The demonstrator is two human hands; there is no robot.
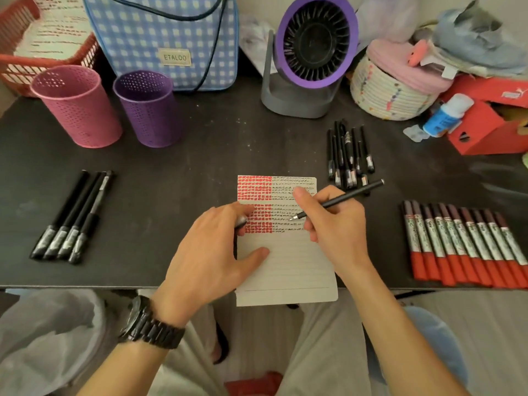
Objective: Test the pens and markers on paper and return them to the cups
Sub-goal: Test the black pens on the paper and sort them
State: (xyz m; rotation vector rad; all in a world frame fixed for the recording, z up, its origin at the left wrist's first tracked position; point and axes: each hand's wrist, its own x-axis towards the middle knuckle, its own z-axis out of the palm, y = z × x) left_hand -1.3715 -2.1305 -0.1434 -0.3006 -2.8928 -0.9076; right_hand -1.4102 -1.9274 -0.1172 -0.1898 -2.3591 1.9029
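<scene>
A: Closest in, a black wristwatch (pixel 151 324) on the left wrist, above pale trousers.

B: Beyond it, the dark table (pixel 200 167), flecked with white. A lined notepad (pixel 285 267) overhangs its near edge.

A: Pink cup (pixel 77 107) and purple cup (pixel 148 110) back left, before a checked bag (pixel 160 38); purple fan (pixel 311 52) behind. Four black pens (pixel 71 218) lie left, a loose pen bunch (pixel 348 155) right, red markers (pixel 463 247) in a row far right.

B: Left hand (pixel 211 252) rests on the pad, fingers curled on a greyish pen cap (pixel 241 222). Right hand (pixel 334 224) grips a black pen (pixel 343 198), nib at the scribbled rows.
</scene>
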